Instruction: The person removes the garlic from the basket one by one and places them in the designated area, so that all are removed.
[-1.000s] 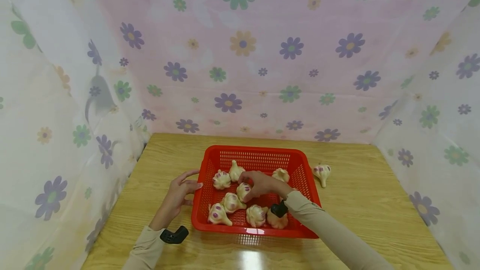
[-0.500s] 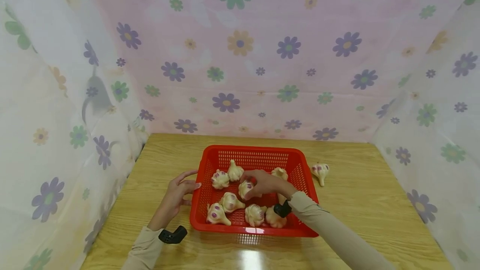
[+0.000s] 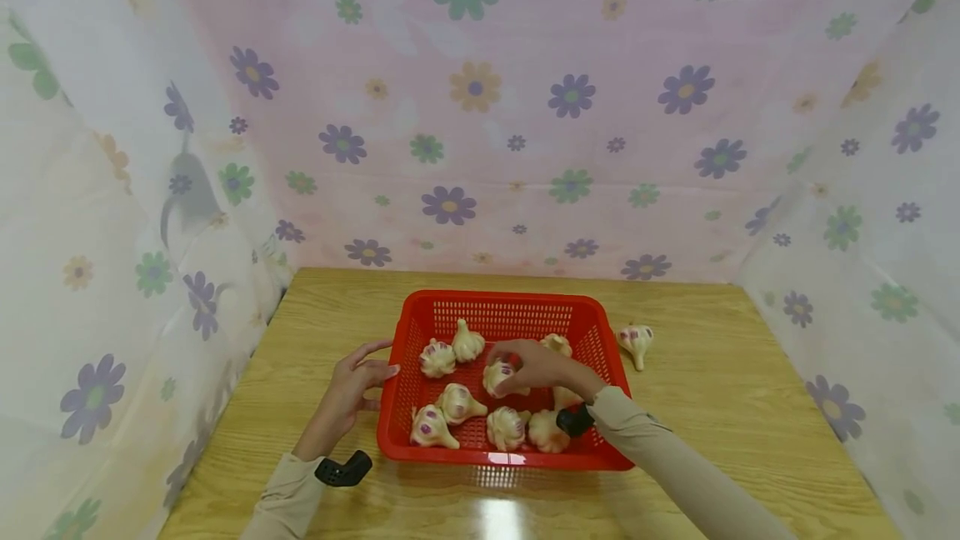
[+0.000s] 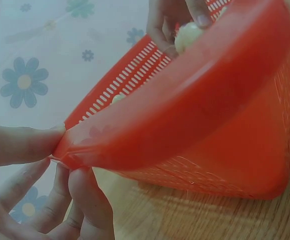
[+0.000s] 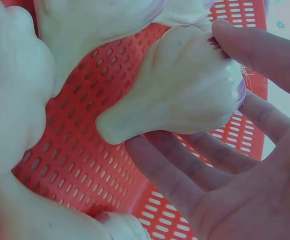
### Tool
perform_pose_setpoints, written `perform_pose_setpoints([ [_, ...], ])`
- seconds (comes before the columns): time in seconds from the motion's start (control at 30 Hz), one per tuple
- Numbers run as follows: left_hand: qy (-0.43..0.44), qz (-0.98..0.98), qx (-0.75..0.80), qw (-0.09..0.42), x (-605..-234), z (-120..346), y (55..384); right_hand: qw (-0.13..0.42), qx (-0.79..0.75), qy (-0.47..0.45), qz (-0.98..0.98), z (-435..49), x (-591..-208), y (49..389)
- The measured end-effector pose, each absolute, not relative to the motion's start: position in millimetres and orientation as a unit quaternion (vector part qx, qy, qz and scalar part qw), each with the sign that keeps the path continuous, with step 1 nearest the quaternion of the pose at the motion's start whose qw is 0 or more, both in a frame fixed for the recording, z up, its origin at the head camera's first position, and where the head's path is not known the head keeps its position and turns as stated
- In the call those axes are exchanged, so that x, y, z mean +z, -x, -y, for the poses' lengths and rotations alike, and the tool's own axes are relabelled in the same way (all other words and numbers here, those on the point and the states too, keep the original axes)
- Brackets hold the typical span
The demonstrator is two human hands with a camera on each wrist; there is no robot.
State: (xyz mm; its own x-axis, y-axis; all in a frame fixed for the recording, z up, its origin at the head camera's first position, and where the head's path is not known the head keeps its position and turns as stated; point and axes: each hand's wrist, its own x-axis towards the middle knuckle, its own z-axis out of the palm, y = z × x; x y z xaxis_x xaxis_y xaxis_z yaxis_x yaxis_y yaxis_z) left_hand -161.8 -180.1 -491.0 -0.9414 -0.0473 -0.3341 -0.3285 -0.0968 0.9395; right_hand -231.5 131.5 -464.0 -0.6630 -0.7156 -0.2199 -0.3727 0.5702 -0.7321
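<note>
From my remote station I log the floral backdrop (image 3: 517, 107) as the largest item; it spans 9 through 12 to 3 o'clock. Below it lies the wood-grain table (image 3: 712, 423). The red basket (image 3: 510, 297), with perforated walls, stands on the table.

The left hand (image 3: 347, 394) is at the basket's 9 o'clock side. It pinches the rim, thumb above and fingers beneath. The right hand (image 3: 534, 365) enters from 4 o'clock. It grips one garlic bulb (image 5: 185, 85) between thumb and fingers, near the basket's centre (in the right wrist view I read its neck as pointing to 8 o'clock). I cannot tell whether this bulb touches the basket floor.

Other bulbs inside: two at 10 o'clock (image 3: 468, 342), two at 8 o'clock (image 3: 432, 426), one at 6 o'clock (image 3: 507, 428), one between 4 and 5 o'clock (image 3: 546, 432), one at 2 o'clock (image 3: 555, 344). Another is partly hidden by the right wrist. A loose bulb (image 3: 636, 342) lies on the table just outside the basket, between 2 and 3 o'clock.
</note>
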Motion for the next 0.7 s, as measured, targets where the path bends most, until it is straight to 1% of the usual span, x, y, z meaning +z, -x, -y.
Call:
perform_pose_setpoints([
  [0.7,0.143,-0.662,0.73,0.097,-490,181,162,0.254,-0.361,0.325,-0.837,-152,-455,231],
])
